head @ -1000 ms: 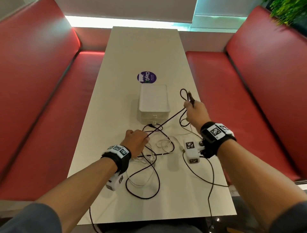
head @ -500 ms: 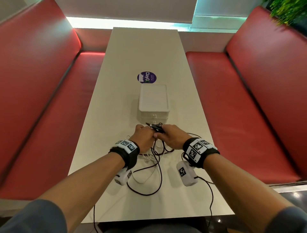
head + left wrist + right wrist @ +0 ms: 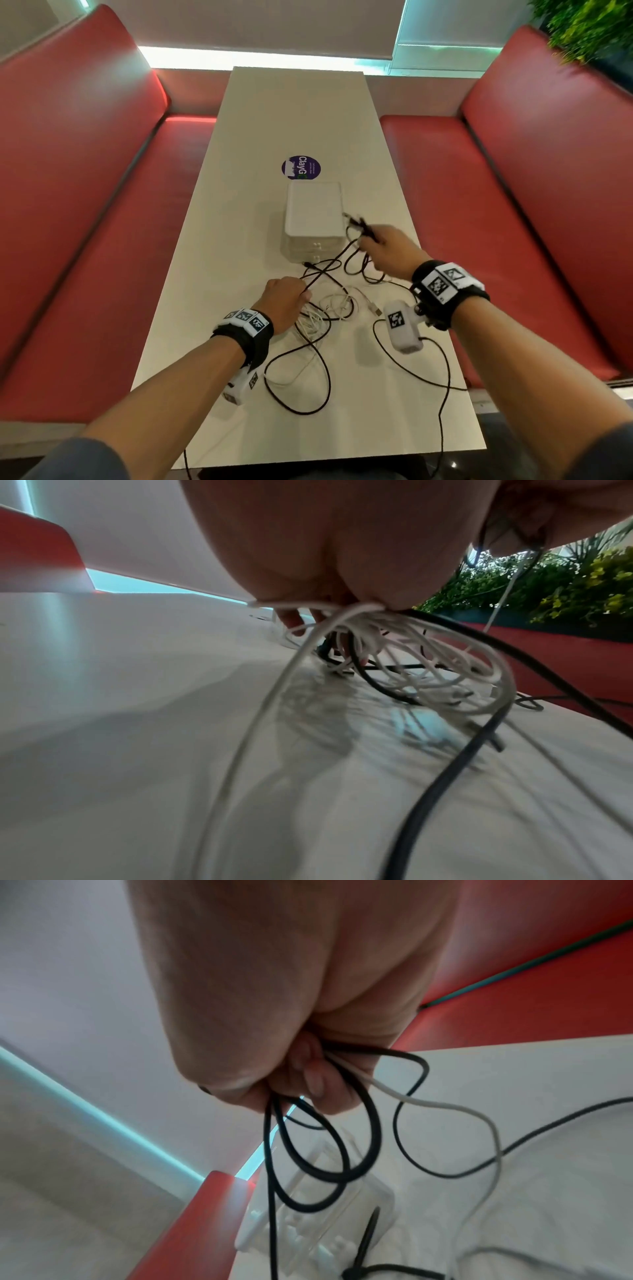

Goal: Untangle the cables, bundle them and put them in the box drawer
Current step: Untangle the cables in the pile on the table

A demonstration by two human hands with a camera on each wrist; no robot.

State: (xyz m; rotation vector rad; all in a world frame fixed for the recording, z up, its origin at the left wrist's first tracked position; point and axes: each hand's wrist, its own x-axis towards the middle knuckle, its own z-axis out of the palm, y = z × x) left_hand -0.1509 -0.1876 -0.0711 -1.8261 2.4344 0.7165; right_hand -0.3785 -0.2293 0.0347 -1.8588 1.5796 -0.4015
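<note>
A tangle of black cable (image 3: 322,346) and thin white cable (image 3: 337,303) lies on the white table (image 3: 239,240) in front of a small white drawer box (image 3: 313,219). My right hand (image 3: 387,246) is raised beside the box's right front corner and grips several loops of black cable (image 3: 329,1153), with one white strand (image 3: 428,1104) running out of the fist. My left hand (image 3: 286,299) rests on the table, fingers curled round the black cable and the white coils (image 3: 404,653). A taut black strand (image 3: 329,267) runs between the two hands. The drawers look closed.
A round purple sticker (image 3: 301,167) sits behind the box. Red bench seats (image 3: 113,212) flank the table on both sides. Green plants (image 3: 589,27) stand at the far right. Black cable (image 3: 442,428) trails off the table's near edge.
My right hand has swung from beside my left hand up and to the right, drawing out a length of black cable. My left hand has stayed on the tangle.
</note>
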